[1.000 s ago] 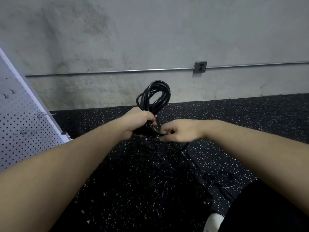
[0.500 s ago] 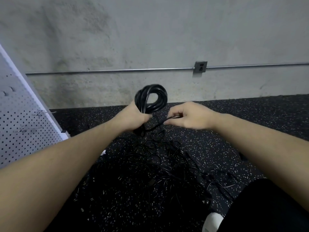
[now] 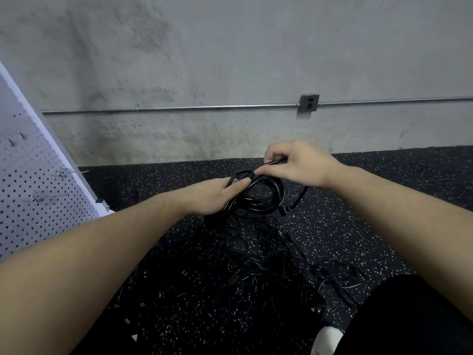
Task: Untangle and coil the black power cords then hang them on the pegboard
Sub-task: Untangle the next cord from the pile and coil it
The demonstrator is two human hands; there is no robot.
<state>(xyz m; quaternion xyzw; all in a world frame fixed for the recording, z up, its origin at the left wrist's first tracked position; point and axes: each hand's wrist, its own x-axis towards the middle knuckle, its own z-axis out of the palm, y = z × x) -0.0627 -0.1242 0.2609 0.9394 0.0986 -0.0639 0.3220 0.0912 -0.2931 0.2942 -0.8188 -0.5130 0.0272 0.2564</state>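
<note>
Much of the scene is hard to see. The pile of loose cords (image 3: 256,265) on the floor (image 3: 358,226) is black on a dark speckled mat, so the single cords in it blur together. The pegboard (image 3: 33,201) on the left is cut off by the edge of the picture, and only a few small hooks on it show. Part of the coiled cord (image 3: 263,196) is hidden under the left hand (image 3: 212,198).

The coil is held up in the air in the middle, above the pile and away from the pegboard. Its ring lies almost flat, tipped a little, and it is stretched from left to right. One end of the cord (image 3: 297,201) hangs down on the right side, and its plug points down to the floor.

The left hand grips the left side of the coil, fingers wrapped over the strands. The right hand (image 3: 299,165) is just above the coil and pinches one strand between thumb and fingers.
</note>
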